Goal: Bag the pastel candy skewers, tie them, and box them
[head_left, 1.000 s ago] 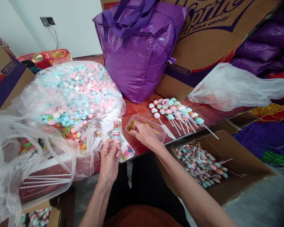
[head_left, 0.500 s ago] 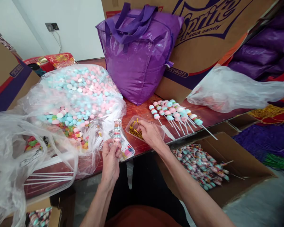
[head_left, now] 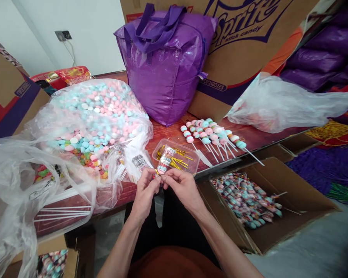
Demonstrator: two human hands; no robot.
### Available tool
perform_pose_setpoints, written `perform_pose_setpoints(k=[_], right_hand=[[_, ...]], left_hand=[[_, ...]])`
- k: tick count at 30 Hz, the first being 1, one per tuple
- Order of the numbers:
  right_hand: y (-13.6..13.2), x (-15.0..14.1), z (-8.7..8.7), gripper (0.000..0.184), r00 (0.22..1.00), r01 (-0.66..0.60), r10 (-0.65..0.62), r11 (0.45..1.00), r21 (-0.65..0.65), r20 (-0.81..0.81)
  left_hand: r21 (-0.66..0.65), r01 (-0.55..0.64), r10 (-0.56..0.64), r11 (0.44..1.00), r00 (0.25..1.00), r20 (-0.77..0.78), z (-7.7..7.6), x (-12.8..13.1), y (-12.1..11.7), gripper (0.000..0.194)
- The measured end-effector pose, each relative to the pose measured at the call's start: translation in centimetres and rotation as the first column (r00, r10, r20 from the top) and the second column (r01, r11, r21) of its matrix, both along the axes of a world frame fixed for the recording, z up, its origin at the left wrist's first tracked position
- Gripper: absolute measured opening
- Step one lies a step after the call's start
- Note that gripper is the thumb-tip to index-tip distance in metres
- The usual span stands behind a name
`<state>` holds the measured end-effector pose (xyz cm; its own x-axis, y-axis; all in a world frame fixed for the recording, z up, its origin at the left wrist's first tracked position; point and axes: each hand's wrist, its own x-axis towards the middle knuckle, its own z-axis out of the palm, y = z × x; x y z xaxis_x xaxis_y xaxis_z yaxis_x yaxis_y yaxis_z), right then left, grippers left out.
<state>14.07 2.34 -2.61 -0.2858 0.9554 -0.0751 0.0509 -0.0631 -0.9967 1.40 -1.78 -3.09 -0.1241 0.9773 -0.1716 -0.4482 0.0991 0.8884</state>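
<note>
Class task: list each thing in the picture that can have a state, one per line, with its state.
Wrapped candy stick: tilted, held at its lower end
Left hand: closed, pinching that end
Right hand: closed, pinching there too
Clear tub: open
Gold ties: loose in the tub
Purple bag: upright, bulging
Candy skewers: lying close together
Lower-right cardboard box: open, partly filled
Bag of loose candy: well filled

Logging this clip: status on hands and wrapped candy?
Left hand, right hand together at lower end of multicoloured, plastic-wrapped candy stick. Transparent plastic tray beyond; nothing visibly blocking.
</note>
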Motion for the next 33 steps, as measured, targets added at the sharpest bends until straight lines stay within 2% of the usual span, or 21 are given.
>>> perform_pose_setpoints(k=[4,10,14,21,23,25,29,31,33], right_hand=[[-0.5,0.4,-0.5,0.025,1.000,0.019,-0.019,1.000,-0.024,0.005],[-1.7,1.2,-0.7,0.017,0.998,0.042,-0.047,0.994,0.104,0.049],[-1.9,1.7,-0.9,0.022,0.994,0.102,-0.105,0.988,0.118,0.024],[-1.9,2.1,-1.4,0.022,0.998,0.010,-0.004,0.994,0.108,-0.063],[-2.1,2.2,-1.7,0.022,0.995,0.011,-0.002,0.996,0.093,-0.101],[-2.4,2.5,-1.8,0.020,0.988,0.004,0.009,0.997,0.083,-0.156],[-2.5,3.6,-0.9,0.019,0.973,-0.052,0.083,0.988,0.148,-0.216],[-2.4,4.3,-0.4,0.018,0.965,-0.119,0.157,0.976,0.181,-0.211],[-2.4,4.8,-0.2,0.015,0.965,-0.154,0.196,0.961,0.230,-0.172]], left_hand=[[0.017,-0.029,0.030,0.999,0.996,-0.079,-0.8,0.7,-0.2,0.024],[-0.049,-0.141,0.145,0.989,0.987,0.070,-0.6,1.5,0.2,0.030],[-0.081,-0.108,0.118,0.991,0.985,0.127,-0.1,2.0,0.1,0.034],[-0.105,-0.047,0.065,0.993,0.982,0.179,0.4,2.7,0.0,0.034],[-0.142,-0.012,0.046,0.990,0.970,0.239,0.6,2.7,0.0,0.034],[-0.202,0.070,0.003,0.977,0.940,0.342,0.8,2.7,-0.1,0.034],[-0.305,0.282,-0.058,0.910,0.813,0.580,1.7,2.4,-0.9,0.032],[-0.323,0.345,-0.079,0.881,0.782,0.619,2.1,2.5,-1.2,0.032],[-0.339,0.369,-0.124,0.865,0.813,0.569,2.2,2.9,-1.4,0.034]])
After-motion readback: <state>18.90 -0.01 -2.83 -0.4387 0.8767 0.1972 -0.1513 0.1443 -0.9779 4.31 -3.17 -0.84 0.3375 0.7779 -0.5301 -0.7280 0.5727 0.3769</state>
